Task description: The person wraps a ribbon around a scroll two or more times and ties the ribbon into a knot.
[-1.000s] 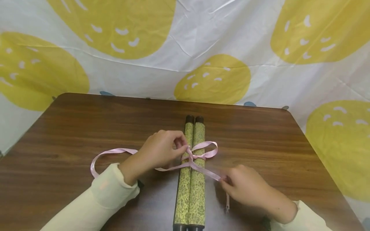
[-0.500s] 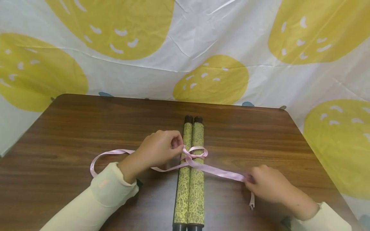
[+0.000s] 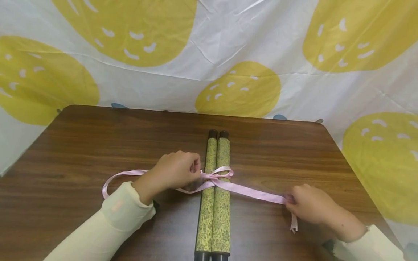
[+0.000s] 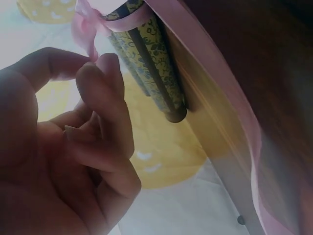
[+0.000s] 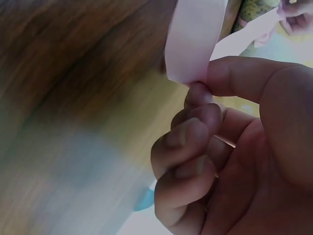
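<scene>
Two scrolls (image 3: 221,217) covered in yellow-green patterned fabric, with dark end knobs, lie side by side on the table. Around their upper part runs a pink ribbon (image 3: 253,192), with a loop and a crossing on top. Left of the scrolls, my left hand (image 3: 171,172) pinches a ribbon piece between thumb and forefinger; the left wrist view shows that pinch near the knot (image 4: 88,24). My right hand (image 3: 313,204) pinches the other length, stretched out to the right, and its short tail (image 3: 294,223) hangs below the fingers. In the right wrist view the ribbon (image 5: 195,41) leaves the fingertips.
A brown wood-grain table (image 3: 98,141) carries everything. Behind it hangs a white cloth (image 3: 156,87) with large yellow fruit shapes. A loose ribbon curve (image 3: 106,186) lies on the left, partly under my left forearm.
My right hand has moved right, drawing the ribbon straighter. My left hand has shifted slightly left and down with its piece. The loop over the scrolls has become smaller and the crossing tighter.
</scene>
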Demonstrator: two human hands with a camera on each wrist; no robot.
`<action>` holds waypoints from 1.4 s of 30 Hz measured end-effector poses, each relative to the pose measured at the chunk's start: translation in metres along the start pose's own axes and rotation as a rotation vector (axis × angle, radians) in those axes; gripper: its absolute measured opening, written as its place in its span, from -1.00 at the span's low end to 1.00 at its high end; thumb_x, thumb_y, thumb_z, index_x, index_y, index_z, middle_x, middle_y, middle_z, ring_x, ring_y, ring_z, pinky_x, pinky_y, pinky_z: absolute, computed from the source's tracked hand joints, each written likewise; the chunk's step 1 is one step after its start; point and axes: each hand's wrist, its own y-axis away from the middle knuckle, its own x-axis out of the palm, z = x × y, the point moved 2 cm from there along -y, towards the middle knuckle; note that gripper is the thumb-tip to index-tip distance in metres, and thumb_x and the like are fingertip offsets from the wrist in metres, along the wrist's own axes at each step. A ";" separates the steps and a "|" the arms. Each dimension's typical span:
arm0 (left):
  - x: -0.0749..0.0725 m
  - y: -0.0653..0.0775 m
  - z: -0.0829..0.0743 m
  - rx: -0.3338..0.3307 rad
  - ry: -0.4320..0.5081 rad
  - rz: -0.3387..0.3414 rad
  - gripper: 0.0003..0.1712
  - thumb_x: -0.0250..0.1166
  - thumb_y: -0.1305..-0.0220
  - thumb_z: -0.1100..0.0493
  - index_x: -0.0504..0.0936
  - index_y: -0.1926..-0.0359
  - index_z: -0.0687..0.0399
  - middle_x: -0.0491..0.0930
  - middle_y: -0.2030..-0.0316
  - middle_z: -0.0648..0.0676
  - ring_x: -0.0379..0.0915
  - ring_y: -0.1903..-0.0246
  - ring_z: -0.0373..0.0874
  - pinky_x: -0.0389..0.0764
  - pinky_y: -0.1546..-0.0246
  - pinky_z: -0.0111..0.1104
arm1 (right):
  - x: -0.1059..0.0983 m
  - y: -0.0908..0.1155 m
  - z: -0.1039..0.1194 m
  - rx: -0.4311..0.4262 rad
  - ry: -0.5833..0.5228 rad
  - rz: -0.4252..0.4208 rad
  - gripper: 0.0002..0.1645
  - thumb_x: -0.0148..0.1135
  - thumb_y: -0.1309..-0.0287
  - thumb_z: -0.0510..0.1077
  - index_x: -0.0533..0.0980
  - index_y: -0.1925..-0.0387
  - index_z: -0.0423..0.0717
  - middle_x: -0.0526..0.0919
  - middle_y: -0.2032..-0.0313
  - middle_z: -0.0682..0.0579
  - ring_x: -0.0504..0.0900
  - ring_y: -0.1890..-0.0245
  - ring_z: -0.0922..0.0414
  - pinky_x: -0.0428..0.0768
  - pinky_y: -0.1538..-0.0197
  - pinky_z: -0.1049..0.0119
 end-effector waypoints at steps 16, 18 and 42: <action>0.010 -0.001 0.005 0.007 -0.052 0.089 -0.76 0.27 -0.06 -0.10 0.44 0.59 -0.20 0.51 0.60 -0.14 0.39 0.56 -0.21 0.42 0.52 -0.23 | -0.004 0.000 -0.028 0.018 -0.025 0.070 -0.60 0.19 -0.03 -0.15 0.24 0.77 0.06 0.23 0.78 0.20 0.19 0.76 0.27 0.17 0.71 0.36; 0.010 -0.001 0.005 0.011 -0.055 0.090 -0.77 0.27 -0.07 -0.08 0.44 0.59 -0.19 0.51 0.60 -0.13 0.39 0.55 -0.20 0.43 0.51 -0.21 | -0.004 0.001 -0.032 0.012 -0.032 0.075 -0.59 0.20 -0.06 -0.13 0.26 0.77 0.06 0.25 0.78 0.20 0.20 0.76 0.27 0.18 0.70 0.35; -0.001 0.003 -0.005 0.094 -0.010 -0.033 -0.84 0.13 -0.08 0.07 0.53 0.26 -0.17 0.52 0.46 -0.21 0.39 0.50 -0.28 0.47 0.50 -0.25 | -0.051 -0.039 0.027 -0.139 -0.168 -0.023 -0.89 0.20 -0.15 -0.03 0.55 0.41 0.06 0.51 0.65 0.22 0.43 0.63 0.28 0.47 0.51 0.30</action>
